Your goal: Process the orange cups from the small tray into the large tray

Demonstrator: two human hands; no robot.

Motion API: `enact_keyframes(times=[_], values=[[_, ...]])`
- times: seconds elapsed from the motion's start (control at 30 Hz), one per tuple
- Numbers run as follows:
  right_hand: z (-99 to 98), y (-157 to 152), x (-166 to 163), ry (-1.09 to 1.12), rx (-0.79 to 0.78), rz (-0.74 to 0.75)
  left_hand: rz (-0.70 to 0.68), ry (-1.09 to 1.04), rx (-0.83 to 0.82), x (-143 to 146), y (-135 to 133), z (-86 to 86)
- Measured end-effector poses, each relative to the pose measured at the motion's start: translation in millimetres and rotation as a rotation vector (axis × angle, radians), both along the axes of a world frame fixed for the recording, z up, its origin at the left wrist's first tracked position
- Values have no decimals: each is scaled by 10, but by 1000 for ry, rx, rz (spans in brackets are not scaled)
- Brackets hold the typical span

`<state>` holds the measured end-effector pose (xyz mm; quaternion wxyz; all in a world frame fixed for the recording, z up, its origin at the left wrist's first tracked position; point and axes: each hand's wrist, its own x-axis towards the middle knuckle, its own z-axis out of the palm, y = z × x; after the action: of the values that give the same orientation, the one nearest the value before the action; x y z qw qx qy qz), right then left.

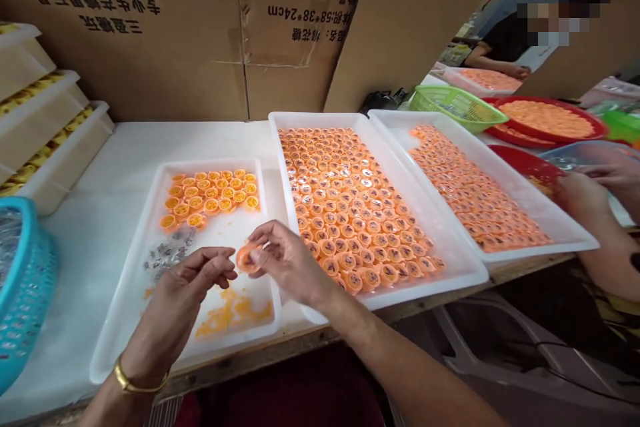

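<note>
My right hand (287,263) pinches a small round orange plastic cup (246,258) above the left white tray (273,300). Close beside it, my left hand (187,290) has thumb and fingers pressed together; whatever may be between them is too small to make out. A gold bangle circles that wrist. Under my hands, the tray holds rows of orange cups (215,195) with yellow bits inside. A pile of clear, dark-printed pieces (170,252) lies nearer, partly behind my left hand. Loose yellow bits (237,313) are scattered at the tray's near end.
Two white trays, middle (477,273) and right (585,240), hold rows of orange cups. Stacked cream trays (75,153) and a blue basket (30,307) stand left. Cardboard (175,67) walls the back. Co-workers' arms (595,213), a green basket (450,117) and red trays are right.
</note>
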<state>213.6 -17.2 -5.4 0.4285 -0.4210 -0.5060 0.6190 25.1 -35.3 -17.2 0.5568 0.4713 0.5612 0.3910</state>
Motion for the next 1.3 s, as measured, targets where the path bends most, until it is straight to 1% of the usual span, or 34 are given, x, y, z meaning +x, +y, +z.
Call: enact_keyframes(times=[0.07, 0.1, 0.17, 0.23, 0.33, 0.43, 0.5, 0.57, 0.63, 0.7, 0.73, 0.8, 0.87, 0.93, 1.0, 1.1, 1.17, 1.23, 1.3], values=[[91, 117, 294, -102, 36, -111, 45, -61, -14, -54, -1, 10], [112, 185, 451, -194, 55, -179, 62, -61, -16, -75, 3, 6], [87, 309, 725, -433, 77, -264, 75, -25, -30, -97, 15, -20], [-11, 388, 885, -618, 56, -240, 60, 9, -54, -86, 22, -61], [-199, 419, 906, -723, 45, -119, 32, 31, -57, -35, 11, -104], [-323, 411, 839, -730, 78, -70, 68, 17, -22, -26, 13, -84], [-379, 425, 837, -747, 105, -42, 125, -5, 3, -99, 50, -43], [-431, 462, 871, -857, 163, -28, 186, 9, 43, -258, 98, 10], [-450, 493, 903, -932, 178, -27, 244, 125, 109, -479, 115, 69], [-391, 479, 894, -1010, 202, -66, 249, 366, 193, -697, 73, 118], [-328, 451, 862, -1045, 224, -98, 210, 512, 233, -781, 33, 132], [-164, 362, 729, -1073, 278, -167, 61, 779, 296, -870, -60, 124], [-15, 254, 491, -998, 326, -158, -105, 1000, 328, -844, -133, 70], [56, 154, 173, -865, 362, -24, -207, 1204, 318, -740, -159, -13], [41, 64, -169, -782, 366, 163, -271, 1371, 271, -625, -145, -96], [-45, -49, -581, -854, 358, 354, -315, 1459, 210, -558, -123, -180], [-80, -85, -727, -935, 365, 445, -305, 1458, 203, -605, -147, -200], [-81, -50, -768, -998, 370, 488, -249, 1422, 221, -693, -200, -205], [-65, 74, -748, -1059, 382, 465, -137, 1332, 268, -781, -254, -215]])
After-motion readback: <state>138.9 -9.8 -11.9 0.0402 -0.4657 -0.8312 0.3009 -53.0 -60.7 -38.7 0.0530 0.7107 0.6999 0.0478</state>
